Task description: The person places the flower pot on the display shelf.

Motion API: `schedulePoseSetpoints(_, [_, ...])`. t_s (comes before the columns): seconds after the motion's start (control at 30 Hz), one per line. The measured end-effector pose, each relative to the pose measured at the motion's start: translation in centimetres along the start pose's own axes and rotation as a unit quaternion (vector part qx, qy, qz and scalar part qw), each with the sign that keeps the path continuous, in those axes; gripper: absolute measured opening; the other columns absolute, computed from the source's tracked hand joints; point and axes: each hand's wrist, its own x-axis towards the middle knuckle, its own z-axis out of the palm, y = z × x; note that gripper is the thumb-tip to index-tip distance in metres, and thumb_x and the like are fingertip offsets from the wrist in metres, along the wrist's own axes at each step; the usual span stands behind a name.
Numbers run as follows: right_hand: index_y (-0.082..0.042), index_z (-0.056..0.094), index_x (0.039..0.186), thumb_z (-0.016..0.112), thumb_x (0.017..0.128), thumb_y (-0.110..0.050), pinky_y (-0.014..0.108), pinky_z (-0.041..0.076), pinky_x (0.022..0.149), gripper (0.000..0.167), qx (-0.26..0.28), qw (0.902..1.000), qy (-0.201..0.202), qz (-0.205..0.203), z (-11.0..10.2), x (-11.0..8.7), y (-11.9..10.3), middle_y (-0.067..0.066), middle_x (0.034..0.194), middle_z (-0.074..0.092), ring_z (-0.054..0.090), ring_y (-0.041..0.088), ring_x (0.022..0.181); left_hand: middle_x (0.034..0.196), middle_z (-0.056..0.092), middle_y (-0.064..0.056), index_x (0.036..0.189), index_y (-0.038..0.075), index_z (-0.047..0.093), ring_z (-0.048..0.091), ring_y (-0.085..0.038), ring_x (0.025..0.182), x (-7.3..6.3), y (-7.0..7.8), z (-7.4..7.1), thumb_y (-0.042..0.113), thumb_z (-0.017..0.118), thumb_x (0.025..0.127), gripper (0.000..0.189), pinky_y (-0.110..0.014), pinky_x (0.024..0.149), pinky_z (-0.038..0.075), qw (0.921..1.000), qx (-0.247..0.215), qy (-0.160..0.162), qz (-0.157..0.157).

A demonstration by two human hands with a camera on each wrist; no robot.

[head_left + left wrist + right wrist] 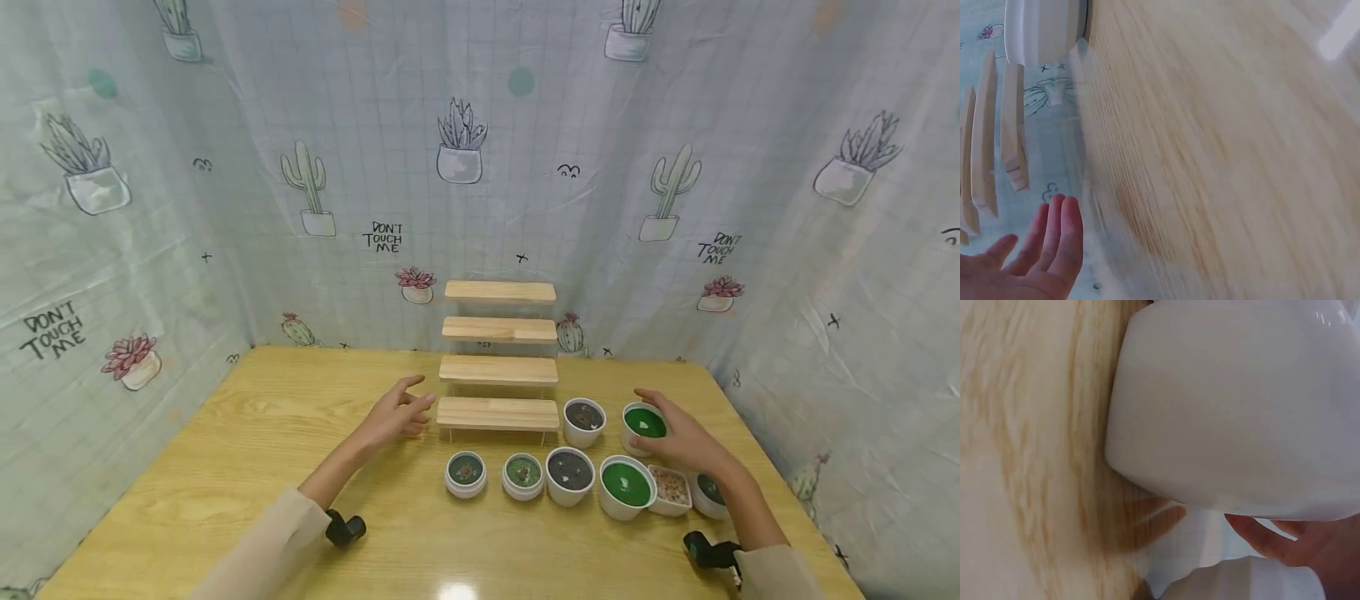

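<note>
My right hand [678, 437] spans the rim of a white pot with a green top [645, 422], fingers on its far side and thumb on its near side. In the right wrist view, a large white pot [1229, 412] fills much of the picture, and the right hand [1310, 547] is partly hidden behind it. My left hand [392, 421] holds nothing, its fingers loosely extended beside the left end of the lowest board of a wooden tiered stand [498, 412]. The left wrist view shows that hand [1041, 256] with fingers apart from the boards [1013, 131].
In front of the stand are a small dark-green-topped pot [466, 475], a green one [523, 477], a grey-topped pot [570, 477] and another green-topped pot [627, 487]. A grey-topped pot [584, 422] stands right of the stand. A square dish of pebbles [670, 490] sits beside a dark-topped pot [708, 496].
</note>
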Motion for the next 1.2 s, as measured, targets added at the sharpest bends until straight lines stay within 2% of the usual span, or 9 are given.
schedulePoseSetpoints(0.17, [0.001,0.032,0.157,0.081,0.09,-0.032,0.065,0.048,0.101,0.089,-0.004,1.0,-0.001,-0.001,0.1,0.1,0.3,0.036,0.152,0.043,0.053,0.052,0.13,0.133,0.06,-0.03,0.16,0.004,0.03,0.071,-0.035,0.107,0.4,-0.3,0.7,0.036,0.059,0.106,0.069,-0.046,0.089,0.063,0.9992,-0.035,-0.02,0.0])
schedulePoseSetpoints(0.23, [0.0,0.033,0.156,0.082,0.089,-0.031,0.064,0.048,0.1,0.09,-0.005,1.0,-0.003,0.002,0.1,0.1,0.4,0.036,0.151,0.044,0.054,0.052,0.129,0.132,0.061,-0.029,0.16,0.004,0.031,0.072,-0.031,0.103,0.6,-0.4,1.0,0.035,0.061,0.105,0.07,-0.044,0.088,0.063,0.9984,-0.05,-0.025,-0.004])
schedulePoseSetpoints(0.4, [-0.001,0.032,0.156,0.083,0.088,-0.032,0.066,0.049,0.099,0.09,-0.004,1.0,-0.003,0.008,0.0,0.0,0.6,0.036,0.15,0.044,0.053,0.052,0.129,0.133,0.061,-0.031,0.159,0.004,0.031,0.074,-0.03,0.093,1.0,-0.8,1.6,0.031,0.063,0.104,0.069,-0.043,0.087,0.063,0.9965,-0.077,-0.031,0.001])
schedulePoseSetpoints(0.53, [-0.001,0.031,0.157,0.083,0.088,-0.031,0.066,0.049,0.099,0.091,-0.004,0.9998,-0.005,0.016,-0.2,0.0,0.5,0.037,0.15,0.044,0.053,0.053,0.13,0.127,0.063,-0.03,0.159,0.001,0.03,0.076,-0.031,0.093,1.4,-1.0,1.8,0.022,0.065,0.103,0.069,-0.043,0.086,0.064,0.9937,-0.102,-0.048,0.006])
schedulePoseSetpoints(0.77, [-0.005,0.029,0.158,0.083,0.088,-0.032,0.066,0.049,0.099,0.093,0.001,0.9994,-0.015,0.032,-0.2,0.0,0.8,0.037,0.151,0.042,0.054,0.053,0.129,0.108,0.059,-0.012,0.157,0.002,0.035,0.074,-0.02,0.09,2.0,-1.5,2.2,0.019,0.071,0.099,0.071,-0.037,0.084,0.064,0.9906,-0.12,-0.067,0.004])
schedulePoseSetpoints(1.07, [-0.005,0.028,0.158,0.085,0.086,-0.027,0.049,0.053,0.091,0.095,0.031,0.9989,-0.022,0.027,-0.2,0.1,1.7,0.034,0.138,0.052,0.062,0.039,0.116,0.111,0.064,-0.011,0.158,0.005,0.035,0.072,-0.019,0.091,1.7,-2.5,2.4,0.01,0.076,0.094,0.077,-0.036,0.086,0.063,0.9843,-0.158,-0.078,-0.009])
schedulePoseSetpoints(1.2, [-0.003,0.029,0.158,0.085,0.085,-0.026,0.053,0.053,0.094,0.095,0.038,0.9987,-0.021,0.026,-0.2,0.2,1.7,0.035,0.141,0.051,0.061,0.042,0.119,0.111,0.066,-0.008,0.159,0.008,0.035,0.071,-0.018,0.093,1.6,-2.9,2.4,0.011,0.076,0.095,0.076,-0.034,0.085,0.061,0.9816,-0.172,-0.082,-0.012])
